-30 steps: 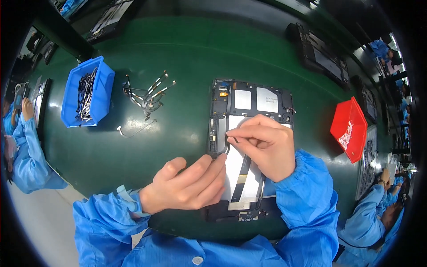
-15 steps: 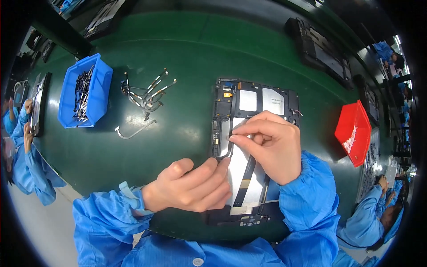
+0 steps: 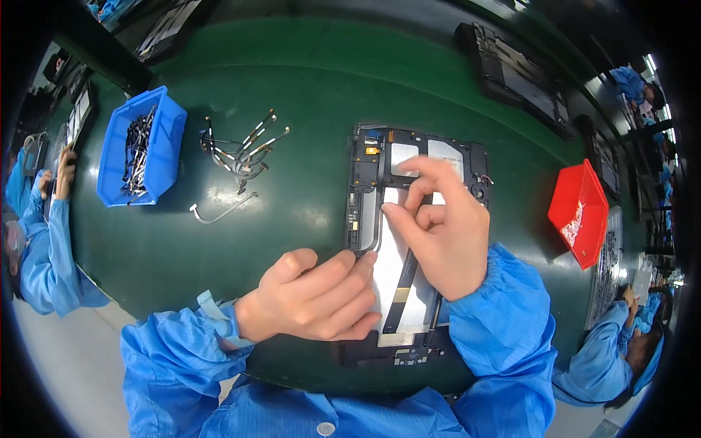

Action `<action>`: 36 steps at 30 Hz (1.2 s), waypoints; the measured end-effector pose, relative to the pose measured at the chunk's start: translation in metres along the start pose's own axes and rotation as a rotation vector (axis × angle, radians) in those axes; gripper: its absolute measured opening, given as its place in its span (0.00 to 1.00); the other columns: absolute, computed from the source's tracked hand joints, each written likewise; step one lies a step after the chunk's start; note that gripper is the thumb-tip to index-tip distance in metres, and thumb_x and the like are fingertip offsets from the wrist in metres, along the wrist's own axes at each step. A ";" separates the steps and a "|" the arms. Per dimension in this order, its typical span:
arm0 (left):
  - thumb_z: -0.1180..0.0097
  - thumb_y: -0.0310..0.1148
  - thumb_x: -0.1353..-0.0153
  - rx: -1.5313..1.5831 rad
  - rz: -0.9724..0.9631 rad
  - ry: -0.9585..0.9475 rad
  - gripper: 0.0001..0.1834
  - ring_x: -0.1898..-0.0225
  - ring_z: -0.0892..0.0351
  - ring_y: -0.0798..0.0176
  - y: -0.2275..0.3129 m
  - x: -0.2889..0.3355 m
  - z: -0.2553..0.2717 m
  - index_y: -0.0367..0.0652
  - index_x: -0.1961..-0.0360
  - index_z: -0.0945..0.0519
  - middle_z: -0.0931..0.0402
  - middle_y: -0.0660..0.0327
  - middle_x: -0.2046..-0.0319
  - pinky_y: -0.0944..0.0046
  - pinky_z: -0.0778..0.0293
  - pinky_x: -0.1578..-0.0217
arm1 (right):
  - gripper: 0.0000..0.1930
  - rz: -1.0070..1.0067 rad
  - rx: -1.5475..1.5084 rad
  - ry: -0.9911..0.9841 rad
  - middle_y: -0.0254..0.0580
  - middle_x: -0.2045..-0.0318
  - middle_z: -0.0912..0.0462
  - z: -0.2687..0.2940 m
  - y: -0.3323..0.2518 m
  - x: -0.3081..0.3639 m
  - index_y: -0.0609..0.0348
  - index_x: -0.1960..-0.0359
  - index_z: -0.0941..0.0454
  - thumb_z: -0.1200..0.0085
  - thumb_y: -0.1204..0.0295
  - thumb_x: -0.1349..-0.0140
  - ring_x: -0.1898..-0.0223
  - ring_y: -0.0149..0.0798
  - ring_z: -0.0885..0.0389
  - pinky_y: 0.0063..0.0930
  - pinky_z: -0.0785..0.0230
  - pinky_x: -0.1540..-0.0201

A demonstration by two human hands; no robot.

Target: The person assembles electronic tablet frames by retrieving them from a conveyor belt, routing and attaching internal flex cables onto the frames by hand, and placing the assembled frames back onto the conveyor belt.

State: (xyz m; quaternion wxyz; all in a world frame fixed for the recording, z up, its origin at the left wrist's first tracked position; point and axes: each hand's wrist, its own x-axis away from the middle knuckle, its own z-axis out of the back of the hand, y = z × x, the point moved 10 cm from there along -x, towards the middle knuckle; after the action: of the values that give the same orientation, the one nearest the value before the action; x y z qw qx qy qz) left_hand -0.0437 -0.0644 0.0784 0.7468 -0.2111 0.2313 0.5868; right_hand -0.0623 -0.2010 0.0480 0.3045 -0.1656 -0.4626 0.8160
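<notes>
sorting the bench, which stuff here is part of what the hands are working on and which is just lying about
In hand: opened tablet, left hand, right hand, thin cable.
Lying about: blue bin, red bin, loose cables, single cable.

Your opened tablet [image 3: 409, 219] lies flat on the green mat, back cover off, its long side running away from you. You see its dark frame, a pale battery panel, and a black flat cable [image 3: 400, 292] running along it.

Electronics assembly line: green workbench [image 3: 292, 66], parts bins [image 3: 139, 153], blue-smocked co-workers [image 3: 36, 248].
</notes>
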 end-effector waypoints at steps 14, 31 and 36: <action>0.43 0.41 0.49 0.076 0.035 -0.085 0.12 0.63 0.23 0.66 -0.003 0.002 -0.003 0.44 0.70 0.20 0.20 0.61 0.60 0.65 0.35 0.65 | 0.21 0.549 0.796 0.050 0.42 0.55 0.25 -0.012 -0.051 0.031 0.60 0.53 0.22 0.41 0.76 0.53 0.52 0.45 0.28 0.40 0.36 0.51; 0.42 0.21 0.49 -0.172 0.606 -0.138 0.14 0.69 0.28 0.56 -0.106 0.087 0.049 0.38 0.59 0.21 0.26 0.60 0.72 0.59 0.34 0.66 | 0.38 0.551 0.361 -0.204 0.50 0.40 0.35 0.002 0.006 0.055 0.54 0.40 0.30 0.29 0.61 0.56 0.36 0.59 0.40 0.49 0.40 0.37; 0.42 0.20 0.49 -0.134 0.637 -0.081 0.12 0.70 0.27 0.57 -0.101 0.087 0.066 0.38 0.61 0.21 0.26 0.59 0.73 0.59 0.33 0.67 | 0.42 0.612 0.356 -0.057 0.48 0.39 0.35 -0.001 -0.005 -0.032 0.54 0.35 0.39 0.31 0.63 0.52 0.34 0.56 0.42 0.43 0.43 0.35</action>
State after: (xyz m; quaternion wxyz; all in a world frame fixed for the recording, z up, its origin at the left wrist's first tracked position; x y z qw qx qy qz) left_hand 0.0787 0.0194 0.0842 0.5188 -0.1534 0.2168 0.8126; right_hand -0.0359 -0.2190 0.0510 0.0570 -0.2179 -0.2506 0.9415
